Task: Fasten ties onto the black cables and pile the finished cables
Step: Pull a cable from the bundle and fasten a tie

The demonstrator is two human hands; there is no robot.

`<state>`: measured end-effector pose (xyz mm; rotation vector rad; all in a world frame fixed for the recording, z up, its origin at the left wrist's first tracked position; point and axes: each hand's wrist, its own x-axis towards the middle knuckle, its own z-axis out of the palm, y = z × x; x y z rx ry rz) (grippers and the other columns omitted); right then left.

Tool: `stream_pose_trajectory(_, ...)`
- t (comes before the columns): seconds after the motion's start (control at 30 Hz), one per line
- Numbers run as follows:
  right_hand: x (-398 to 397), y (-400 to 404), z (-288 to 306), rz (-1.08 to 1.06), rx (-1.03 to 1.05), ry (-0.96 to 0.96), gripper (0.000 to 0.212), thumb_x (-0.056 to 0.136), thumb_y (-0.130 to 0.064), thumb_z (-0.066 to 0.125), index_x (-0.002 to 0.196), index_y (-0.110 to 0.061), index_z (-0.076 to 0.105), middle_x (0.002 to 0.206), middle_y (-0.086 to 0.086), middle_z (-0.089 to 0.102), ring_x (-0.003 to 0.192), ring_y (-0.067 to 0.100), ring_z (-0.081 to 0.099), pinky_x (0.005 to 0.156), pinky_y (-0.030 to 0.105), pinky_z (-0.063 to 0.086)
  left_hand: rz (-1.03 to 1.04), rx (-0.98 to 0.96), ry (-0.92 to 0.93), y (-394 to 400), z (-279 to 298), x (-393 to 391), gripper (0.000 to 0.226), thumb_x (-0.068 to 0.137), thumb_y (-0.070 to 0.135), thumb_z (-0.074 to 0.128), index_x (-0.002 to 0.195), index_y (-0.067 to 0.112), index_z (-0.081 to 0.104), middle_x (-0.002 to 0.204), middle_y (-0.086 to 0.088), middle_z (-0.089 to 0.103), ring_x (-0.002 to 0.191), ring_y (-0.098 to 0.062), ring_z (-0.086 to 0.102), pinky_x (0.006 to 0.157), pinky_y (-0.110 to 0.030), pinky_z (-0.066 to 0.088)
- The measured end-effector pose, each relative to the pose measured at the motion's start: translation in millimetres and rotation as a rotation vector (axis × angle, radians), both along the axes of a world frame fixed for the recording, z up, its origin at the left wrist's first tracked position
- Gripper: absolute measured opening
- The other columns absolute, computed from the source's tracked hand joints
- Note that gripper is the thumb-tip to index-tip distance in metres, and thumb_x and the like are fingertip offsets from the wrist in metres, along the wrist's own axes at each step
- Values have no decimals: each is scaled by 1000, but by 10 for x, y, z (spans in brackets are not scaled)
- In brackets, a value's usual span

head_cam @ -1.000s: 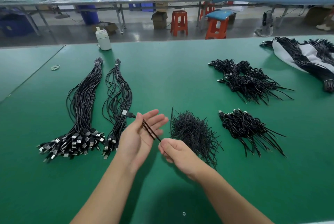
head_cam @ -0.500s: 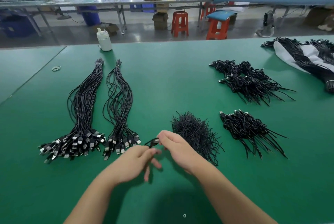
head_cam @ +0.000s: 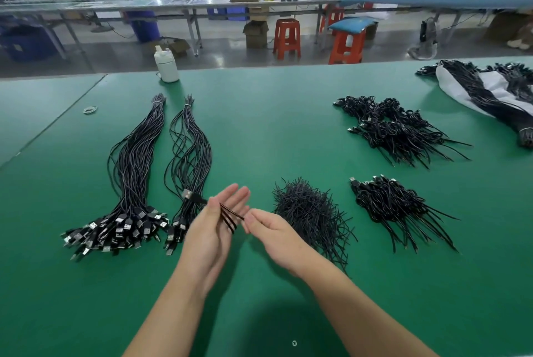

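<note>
My left hand (head_cam: 213, 230) is raised over the green table (head_cam: 259, 131), fingers stretched out, with a folded black cable (head_cam: 227, 217) lying across its palm. The cable's USB plug (head_cam: 189, 193) sticks out to the left of the hand. My right hand (head_cam: 274, 232) pinches the cable's strands at the right end with thumb and forefinger. A heap of loose black ties (head_cam: 308, 209) lies just right of my hands. Two long bundles of untied cables (head_cam: 129, 172) (head_cam: 189, 149) lie to the left. A pile of tied cables (head_cam: 386, 201) sits to the right.
A bigger pile of tied cables (head_cam: 395, 129) lies farther back on the right. A white bag with more cables (head_cam: 490, 88) is at the far right. A white bottle (head_cam: 166, 64) stands at the far edge, a rubber band (head_cam: 90, 109) at the left.
Half a second ago both hands were closed together low over the table around the cable. Now the left hand has lifted and spread, and the right hand has drawn slightly to the right.
</note>
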<state>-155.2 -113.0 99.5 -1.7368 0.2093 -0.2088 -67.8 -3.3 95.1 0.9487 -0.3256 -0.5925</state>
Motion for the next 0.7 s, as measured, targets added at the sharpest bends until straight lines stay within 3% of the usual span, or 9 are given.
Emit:
stream_pose_trajectory(0.07,9,26,-64,13,-43,15,33,105,-26,41,72,-25,45,72,-5,41,71,13,35,68,34,29,49,-104,99,-8,153,90,48,106,34,25,123,1,56,116,-14,72,115,-23,66,91,-30,54)
stream_pose_trajectory(0.13,20,40,-95,0,-59,26,34,106,-28,41,72,-26,44,71,-5,39,70,13,34,68,33,30,47,-128,123,13,308,140,43,106,32,29,114,3,60,90,-8,74,88,-19,72,76,-26,56)
stream_pose_trajectory(0.23,48,-21,-31,-49,-35,54,34,107,-24,42,73,-25,45,68,-11,38,67,8,33,62,27,29,-57,-59,-10,96,442,126,34,99,30,43,104,6,68,66,0,56,50,-11,44,51,-22,42)
stream_pose_trajectory(0.33,72,-144,81,-46,-21,114,35,106,-21,43,72,-23,51,70,-3,47,69,14,38,67,31,31,-276,127,-310,236,452,121,35,98,28,44,98,6,71,55,1,47,46,-14,28,48,-24,26)
stream_pose_trajectory(0.43,55,-192,205,80,10,115,45,107,-19,41,64,-24,52,58,-19,53,59,1,43,64,20,34,-520,395,-550,353,505,135,42,97,42,50,100,7,74,58,-6,57,50,-16,31,51,-27,25)
stream_pose_trajectory(0.53,41,-185,284,117,33,126,43,107,-22,41,66,-23,55,55,-18,50,57,2,39,60,23,31,-675,544,-696,387,605,110,46,97,50,45,102,16,75,66,-6,68,52,-13,38,50,-22,28)
stream_pose_trajectory(0.63,5,-228,318,78,27,137,41,106,-23,42,66,-23,51,54,-17,44,54,2,36,54,20,28,-692,769,-867,349,633,73,51,96,54,39,96,20,76,71,-9,71,52,-16,41,49,-26,36)
stream_pose_trajectory(0.7,-39,-258,369,75,26,141,40,107,-22,40,68,-22,49,54,-15,42,50,1,35,51,17,28,-571,927,-1010,304,587,49,50,97,52,37,85,23,76,71,-11,69,51,-22,42,52,-33,40)
